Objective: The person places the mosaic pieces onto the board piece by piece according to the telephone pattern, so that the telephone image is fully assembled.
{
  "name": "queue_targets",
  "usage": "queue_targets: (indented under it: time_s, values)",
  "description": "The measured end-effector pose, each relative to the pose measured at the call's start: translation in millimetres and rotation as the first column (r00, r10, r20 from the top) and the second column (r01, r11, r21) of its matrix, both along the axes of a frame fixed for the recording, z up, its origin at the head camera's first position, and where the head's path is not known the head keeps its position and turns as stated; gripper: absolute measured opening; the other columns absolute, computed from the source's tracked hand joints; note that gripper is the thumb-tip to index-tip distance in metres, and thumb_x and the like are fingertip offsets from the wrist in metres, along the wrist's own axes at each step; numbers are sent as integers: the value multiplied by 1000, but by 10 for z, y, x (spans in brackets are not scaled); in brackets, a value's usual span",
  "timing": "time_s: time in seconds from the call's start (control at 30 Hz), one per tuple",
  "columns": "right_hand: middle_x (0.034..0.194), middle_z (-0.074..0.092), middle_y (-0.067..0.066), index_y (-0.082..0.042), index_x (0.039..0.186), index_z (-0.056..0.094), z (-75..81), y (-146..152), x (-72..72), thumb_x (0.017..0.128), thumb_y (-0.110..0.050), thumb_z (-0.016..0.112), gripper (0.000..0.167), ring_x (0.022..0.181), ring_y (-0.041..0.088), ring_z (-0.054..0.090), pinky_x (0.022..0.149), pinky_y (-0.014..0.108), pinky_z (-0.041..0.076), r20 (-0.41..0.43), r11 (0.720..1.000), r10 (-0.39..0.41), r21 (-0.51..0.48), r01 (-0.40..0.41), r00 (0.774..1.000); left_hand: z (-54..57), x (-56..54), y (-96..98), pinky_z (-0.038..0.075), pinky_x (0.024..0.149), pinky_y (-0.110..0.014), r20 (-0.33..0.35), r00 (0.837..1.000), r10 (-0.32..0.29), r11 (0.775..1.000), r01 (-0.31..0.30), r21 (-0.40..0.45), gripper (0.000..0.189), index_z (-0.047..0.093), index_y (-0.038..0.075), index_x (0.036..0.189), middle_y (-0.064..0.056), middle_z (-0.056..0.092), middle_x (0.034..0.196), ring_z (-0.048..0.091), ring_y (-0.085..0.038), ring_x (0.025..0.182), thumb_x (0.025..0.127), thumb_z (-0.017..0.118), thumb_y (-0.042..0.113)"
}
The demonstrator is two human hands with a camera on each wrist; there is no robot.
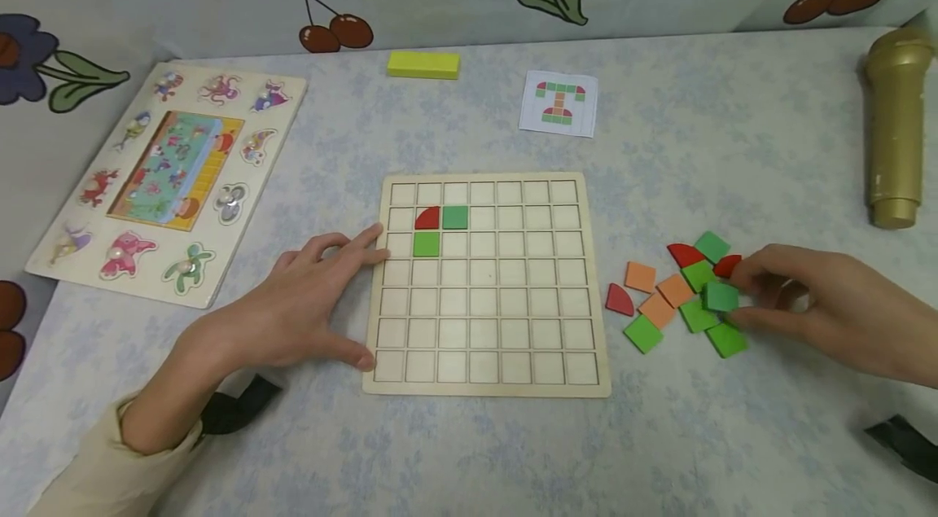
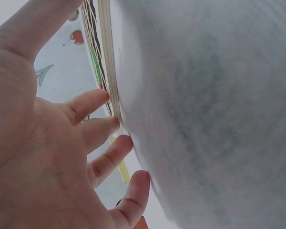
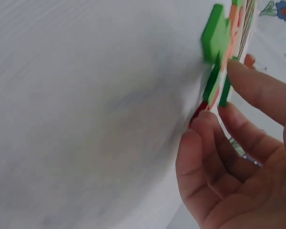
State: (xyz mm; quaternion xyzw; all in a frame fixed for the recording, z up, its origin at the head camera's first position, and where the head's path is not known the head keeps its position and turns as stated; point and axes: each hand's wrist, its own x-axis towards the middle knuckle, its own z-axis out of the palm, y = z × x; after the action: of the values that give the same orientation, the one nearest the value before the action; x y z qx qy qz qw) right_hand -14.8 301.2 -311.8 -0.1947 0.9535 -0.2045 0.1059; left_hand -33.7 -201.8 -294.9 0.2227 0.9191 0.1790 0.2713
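Pinching a green tile (image 1: 721,297), the right hand (image 1: 835,309) is crowding the loose tiles (image 1: 674,290) beyond the board's (image 1: 487,390) right edge, its low fingers risking scattering neighbours. The left hand (image 1: 304,301), spread wide, is touching the left edge; pushing harder could be jolting the three placed tiles (image 1: 426,244).

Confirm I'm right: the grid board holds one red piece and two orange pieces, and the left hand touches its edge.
Orange is wrong: the head view shows one red piece and two green pieces on the grid board; the left hand touches its edge.
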Motion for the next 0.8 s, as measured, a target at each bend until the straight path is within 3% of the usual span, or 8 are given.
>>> queue_targets:
  time_s: [0.33, 0.5, 0.8]
  values:
    - [84, 58, -13, -21, 94, 66, 143, -509, -182, 70, -8, 89, 35, 74, 4, 53, 64, 15, 43, -85, 981, 75, -172, -89, 993, -14, -6, -14, 16, 105, -59, 3, 1000, 3, 1000, -3, -5, 112, 32, 21, 153, 4, 6, 164, 14, -31, 144, 63, 87, 57]
    - [87, 59, -10, -18, 97, 66, 242, -864, -303, 79, -15, 84, 26, 78, 7, 53, 67, 19, 45, -34, 966, 90, -240, -96, 995, -7, -15, -12, 16, 105, -60, 3, 1000, 3, 1000, -3, -6, 111, 32, 21, 153, 4, 6, 164, 14, -31, 144, 64, 87, 58]
    - [87, 61, 0, -9, 96, 66, 308, -1527, -648, 84, -18, 80, 21, 81, 16, 53, 70, 35, 46, 71, 968, 123, -230, -103, 990, -1, -21, -4, 17, 104, -59, -5, 1000, -3, 1000, 3, -5, 111, 34, 19, 153, 3, 7, 164, 16, -30, 143, 63, 87, 58]
